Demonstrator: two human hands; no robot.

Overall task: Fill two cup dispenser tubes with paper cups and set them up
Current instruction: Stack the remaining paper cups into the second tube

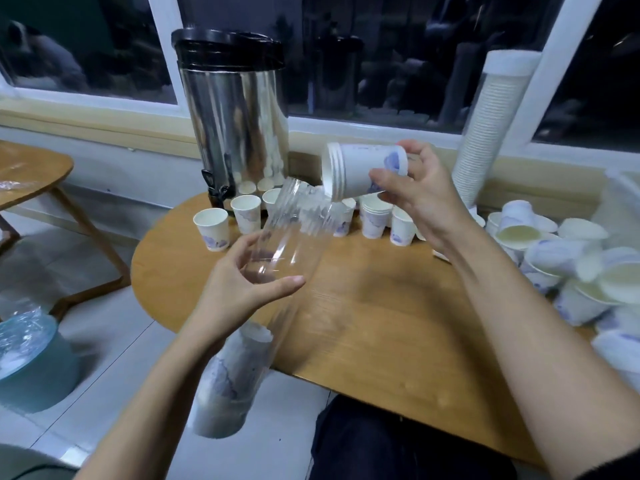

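My left hand [249, 285] grips a clear plastic dispenser tube [294, 230] around its middle, tilted with its open mouth pointing up and away. Several paper cups [232, 379] lie stacked in the tube's lower end, below the table edge. My right hand [419, 199] holds a short nested stack of white cups with blue print [360, 171] on its side, rims toward the tube's mouth and just above it. A second tube [491, 133], full of cups and capped white, stands upright at the back right against the window frame.
A steel urn [235, 119] with a black lid and tap stands at the back of the wooden table [363, 323]. Loose cups [213, 228] stand in a row before it; a heap of cups [571, 265] lies at the right. A second table [31, 174] is at left.
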